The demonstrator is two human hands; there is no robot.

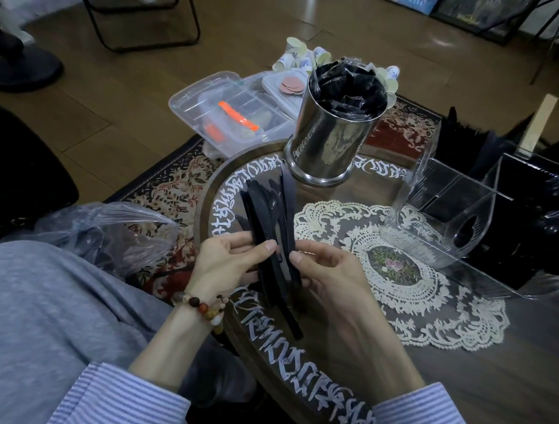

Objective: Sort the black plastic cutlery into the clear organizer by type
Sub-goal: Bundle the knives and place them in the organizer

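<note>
A bundle of black plastic cutlery (272,218) fans upward above the near left part of the round table. My left hand (225,262) grips the bundle from the left, thumb across its front. My right hand (328,271) holds the bundle's right side, its thumb and fingers curled against the handles. The clear organizer (445,211) lies at the table's right, with divided compartments; black cutlery shows in its far and right sections, dim behind the plastic.
A shiny metal canister (327,142) stuffed with black wrappers stands behind the bundle. A lace doily (409,289) covers the table's middle. A clear plastic bag (112,232) lies on my lap at left. Clear lidded boxes (226,110) and small paper cups (294,54) sit further back.
</note>
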